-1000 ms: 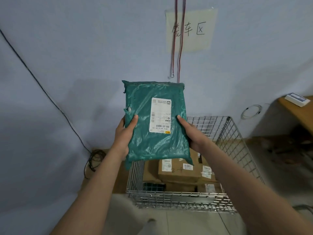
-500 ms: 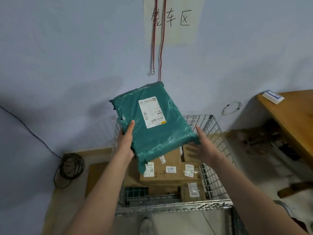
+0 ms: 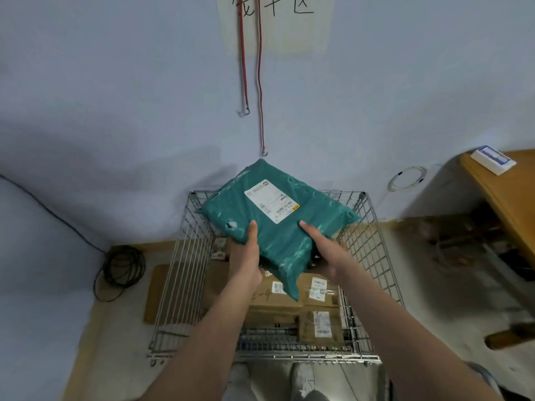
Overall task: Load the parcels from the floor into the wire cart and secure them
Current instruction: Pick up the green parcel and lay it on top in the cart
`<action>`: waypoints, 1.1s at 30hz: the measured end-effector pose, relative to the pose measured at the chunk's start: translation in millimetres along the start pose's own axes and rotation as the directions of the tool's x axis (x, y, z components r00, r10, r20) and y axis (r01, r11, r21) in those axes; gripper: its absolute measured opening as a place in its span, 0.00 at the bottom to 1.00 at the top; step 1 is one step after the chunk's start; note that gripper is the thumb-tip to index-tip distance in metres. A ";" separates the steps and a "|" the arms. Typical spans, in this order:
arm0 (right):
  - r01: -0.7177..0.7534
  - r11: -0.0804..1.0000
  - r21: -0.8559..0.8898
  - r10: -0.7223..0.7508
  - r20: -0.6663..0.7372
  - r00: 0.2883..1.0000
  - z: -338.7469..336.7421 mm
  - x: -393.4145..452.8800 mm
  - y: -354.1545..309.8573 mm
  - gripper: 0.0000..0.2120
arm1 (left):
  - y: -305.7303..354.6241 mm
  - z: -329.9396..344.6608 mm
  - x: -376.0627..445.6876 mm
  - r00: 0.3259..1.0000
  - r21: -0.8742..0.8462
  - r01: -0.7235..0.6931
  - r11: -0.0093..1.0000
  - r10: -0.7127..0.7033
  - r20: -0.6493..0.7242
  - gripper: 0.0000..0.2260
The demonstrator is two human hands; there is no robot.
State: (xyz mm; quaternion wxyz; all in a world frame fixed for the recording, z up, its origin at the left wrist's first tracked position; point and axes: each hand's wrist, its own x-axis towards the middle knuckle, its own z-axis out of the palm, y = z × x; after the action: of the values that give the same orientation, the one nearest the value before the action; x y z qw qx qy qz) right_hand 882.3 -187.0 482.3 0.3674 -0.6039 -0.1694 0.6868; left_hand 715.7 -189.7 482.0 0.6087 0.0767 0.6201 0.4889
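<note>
A green plastic mailer parcel (image 3: pixel 278 221) with a white shipping label hangs tilted over the open top of the wire cart (image 3: pixel 185 273). My left hand (image 3: pixel 249 256) grips its near left edge, thumb on top. My right hand (image 3: pixel 324 253) holds the near right edge from below, thumb on top. Several brown cardboard parcels (image 3: pixel 292 299) with white labels lie inside the cart beneath the mailer.
Red elastic cords with metal hooks (image 3: pixel 262 111) hang on the wall above the cart. A coiled black cable (image 3: pixel 123 266) and a flat cardboard sheet (image 3: pixel 157 290) lie on the floor at the left. A wooden table (image 3: pixel 506 195) with a small white device (image 3: pixel 492 159) stands at the right.
The mailer has come down from chest height and tipped flat over the cart. My right hand, briefly off it, is back on its right edge.
</note>
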 end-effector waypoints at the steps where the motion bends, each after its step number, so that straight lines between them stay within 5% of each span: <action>1: -0.022 0.999 -0.031 0.022 -0.002 1.000 -7.4 5.0 -1.5 0.31 | -4.0 5.3 -1.4 1.000 0.007 0.005 1.000 -0.005 -0.008 0.12; 6: -0.036 0.998 -0.057 0.033 -0.051 0.998 -33.3 31.4 7.9 0.29 | -29.7 8.9 12.4 0.977 0.158 0.162 0.974 -0.181 0.116 0.12; 8: -0.030 0.998 -0.048 0.026 -0.077 0.997 -42.0 44.2 12.9 0.28 | -36.2 -10.0 31.4 0.949 0.392 0.187 0.901 -0.268 0.164 0.28; 11: -0.042 0.998 -0.045 0.036 -0.123 0.992 -59.2 65.3 20.1 0.25 | -40.2 -47.9 74.3 0.944 0.558 0.274 0.784 -0.330 0.000 0.39; 15: -0.070 0.993 -0.090 0.058 -0.140 0.989 -82.0 97.9 36.6 0.27 | -27.3 -80.1 124.0 0.979 0.642 0.202 0.739 -0.143 -0.142 0.30; 18: -0.104 0.980 -0.167 0.087 -0.110 0.990 -86.8 124.1 49.1 0.32 | -21.5 -87.3 154.9 0.994 0.701 0.113 0.705 -0.072 -0.087 0.27; 25: -0.162 0.957 -0.242 0.158 -0.038 0.987 -72.4 189.9 78.3 0.31 | -54.0 -103.2 241.2 0.974 0.707 0.164 0.687 -0.227 -0.005 0.45; 29: -0.233 0.947 -0.220 0.238 -0.004 0.971 -70.7 229.6 100.0 0.29 | -76.2 -106.5 270.9 0.955 0.694 0.211 0.688 -0.297 0.005 0.27; 33: -0.252 0.960 -0.119 0.250 -0.033 0.968 -65.6 263.3 126.3 0.24 | -98.5 -113.5 296.8 0.961 0.681 0.205 0.703 -0.276 -0.005 0.29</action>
State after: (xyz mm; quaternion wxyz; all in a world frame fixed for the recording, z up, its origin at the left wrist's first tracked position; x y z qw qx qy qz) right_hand 906.8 -99.2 197.3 0.2410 -0.6479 -0.1299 0.7108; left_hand 597.5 -93.3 186.4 0.6272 0.2342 0.7289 0.1428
